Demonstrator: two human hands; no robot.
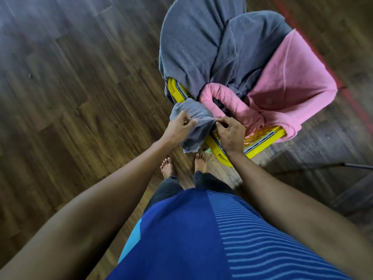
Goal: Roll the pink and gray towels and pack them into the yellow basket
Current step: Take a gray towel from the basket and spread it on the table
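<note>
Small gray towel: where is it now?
The small gray towel is mid-frame in the head view, held by the left hand and right hand at the near rim of the yellow basket.

The basket stands on the floor ahead of the feet, towels heaped over it (another towel at its near-left rim, between the left hand and right hand).

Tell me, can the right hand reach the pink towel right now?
Probably yes. The pink towel drapes over the yellow basket just past the right hand, nothing between, but that hand is busy pinching the small gray towel.
</note>
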